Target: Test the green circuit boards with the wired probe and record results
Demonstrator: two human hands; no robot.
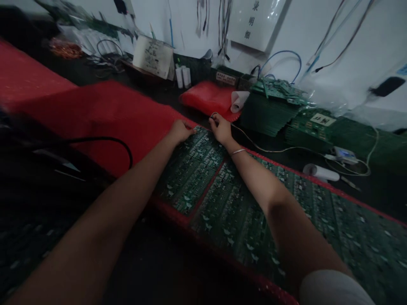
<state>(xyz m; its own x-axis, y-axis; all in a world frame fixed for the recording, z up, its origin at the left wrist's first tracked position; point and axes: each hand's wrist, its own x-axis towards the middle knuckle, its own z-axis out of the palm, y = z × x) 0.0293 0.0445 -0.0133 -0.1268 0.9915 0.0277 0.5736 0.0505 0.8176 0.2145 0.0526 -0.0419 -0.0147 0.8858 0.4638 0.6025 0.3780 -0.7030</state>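
Here's the green circuit board (193, 171), a flat rectangle at the left end of the row, crusted with tiny parts and pale metallic flecks, lying on red sheeting between the two hands; the left hand (182, 130) is at its far left corner, fingers bent over the edge, though whether they grip or merely touch I cannot tell; the right hand (221, 129) is at the far right corner, fingers curled closed around the end of a thin, pale cord (280, 151), the very tip too blurred to make out; a slim, shiny band (238, 151) circles that wrist! Just to the right, past a narrow red strip, more boards (333, 220) run side by side, the same bumpy green texture; leftward spreads the red sheet (95, 118), smooth and softly creased; beyond the hands sits a puffy red bundle (206, 98), a curled white sheet (239, 101) against it; next to that rise stacked boards (269, 112), thin edges layered like pages; the cord snakes across to a small boxy device (345, 155), near a white paper roll (322, 173); farther back, stubby white cylinders (183, 77) stand by a propped paper pad (153, 58); behind it all, thin wires (224, 25) dangle down the pale wall (187, 25).
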